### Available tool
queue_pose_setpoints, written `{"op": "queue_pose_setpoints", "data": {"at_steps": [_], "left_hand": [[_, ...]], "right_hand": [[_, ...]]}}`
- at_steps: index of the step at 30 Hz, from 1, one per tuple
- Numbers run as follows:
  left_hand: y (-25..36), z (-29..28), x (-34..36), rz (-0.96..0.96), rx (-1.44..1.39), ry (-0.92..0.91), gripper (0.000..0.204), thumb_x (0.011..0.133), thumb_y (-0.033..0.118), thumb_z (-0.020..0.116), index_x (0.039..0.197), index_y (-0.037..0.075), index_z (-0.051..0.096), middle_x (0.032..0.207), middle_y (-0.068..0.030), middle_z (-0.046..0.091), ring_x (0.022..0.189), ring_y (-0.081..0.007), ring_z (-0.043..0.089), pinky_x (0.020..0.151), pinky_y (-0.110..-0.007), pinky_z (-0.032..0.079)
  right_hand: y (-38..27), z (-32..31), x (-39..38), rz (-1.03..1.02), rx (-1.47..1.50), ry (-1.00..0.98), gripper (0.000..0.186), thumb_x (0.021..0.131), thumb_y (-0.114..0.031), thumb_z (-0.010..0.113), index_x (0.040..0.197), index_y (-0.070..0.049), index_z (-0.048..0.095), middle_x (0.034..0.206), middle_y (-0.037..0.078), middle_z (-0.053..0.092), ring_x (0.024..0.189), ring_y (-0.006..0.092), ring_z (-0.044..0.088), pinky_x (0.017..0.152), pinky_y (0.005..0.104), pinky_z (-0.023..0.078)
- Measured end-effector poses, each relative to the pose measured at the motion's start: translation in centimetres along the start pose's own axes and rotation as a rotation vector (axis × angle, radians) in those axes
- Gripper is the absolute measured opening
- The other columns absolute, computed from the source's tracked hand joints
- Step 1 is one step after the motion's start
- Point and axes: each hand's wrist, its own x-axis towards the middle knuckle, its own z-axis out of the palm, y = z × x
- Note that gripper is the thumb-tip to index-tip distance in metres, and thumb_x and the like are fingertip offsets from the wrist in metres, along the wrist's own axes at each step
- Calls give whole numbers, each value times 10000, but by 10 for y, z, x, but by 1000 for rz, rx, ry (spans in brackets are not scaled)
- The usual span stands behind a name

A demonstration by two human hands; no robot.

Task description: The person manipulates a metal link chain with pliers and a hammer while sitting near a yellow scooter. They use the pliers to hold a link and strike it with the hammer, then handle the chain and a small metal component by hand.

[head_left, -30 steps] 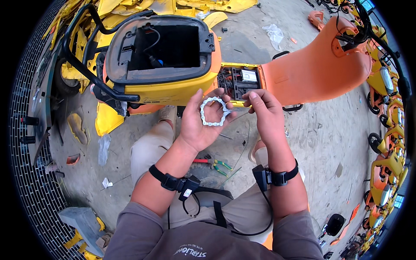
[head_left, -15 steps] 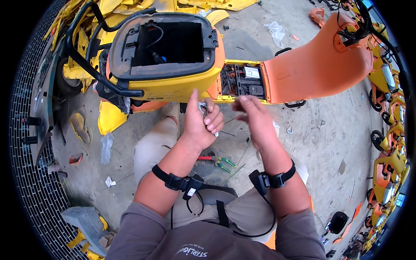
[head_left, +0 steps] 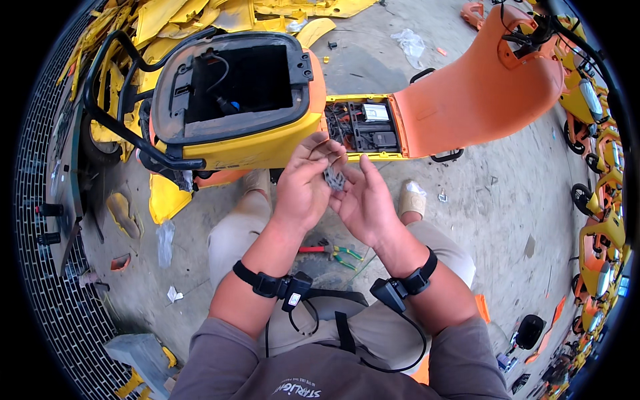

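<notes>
My left hand and my right hand meet in front of the scooter body, palms cupped toward each other. Between them lies a clump of small grey metal pieces, their exact kind too small to make out. The left fingers are curled over the clump, and the right fingers cup it from the other side. Just beyond the hands is the yellow and orange scooter body, with an open black storage well and an uncovered bay of wiring and modules.
Pliers with red and green handles lie on the floor between my legs. A black tubular rack juts from the scooter's left end. Yellow panels are heaped at the back left. Several scooters line the right side.
My right hand has moved left to meet my left hand, which held a silvery metal piece and has partly opened. The view has shifted slightly, and the scooter sits further left.
</notes>
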Motion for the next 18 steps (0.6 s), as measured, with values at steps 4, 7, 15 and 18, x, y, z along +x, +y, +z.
{"op": "queue_pose_setpoints", "data": {"at_steps": [4,7,15,18], "left_hand": [[-7,16,-5,47,235,-140,475,1068,269,362,1468,15,404,1462,-166,451,1362,-261,420,1174,-412,300],[-23,24,-11,207,642,-119,595,1091,375,277,1559,9,278,1597,-148,306,1448,-236,319,1210,-395,217],[-29,29,-7,31,185,144,698,1094,500,233,1601,34,117,1609,-121,223,1458,-217,274,1191,-337,233],[-36,26,-6,-15,179,29,640,1097,468,274,1584,55,229,1568,-83,348,1440,-199,338,1194,-354,260]], "right_hand": [[-9,-8,3,-134,50,-24,725,1050,-570,346,1458,28,393,1381,131,511,1298,249,488,1148,402,338],[-7,1,2,-301,-83,-30,720,1070,-545,309,1506,26,342,1489,130,438,1396,242,402,1183,393,284],[17,2,-9,-743,-1221,-124,702,1092,-415,274,1552,102,158,1639,272,145,1535,417,104,1246,440,83],[2,-4,3,-718,-1205,-83,717,1088,-424,278,1546,115,156,1634,292,135,1536,424,88,1245,451,79]]}}
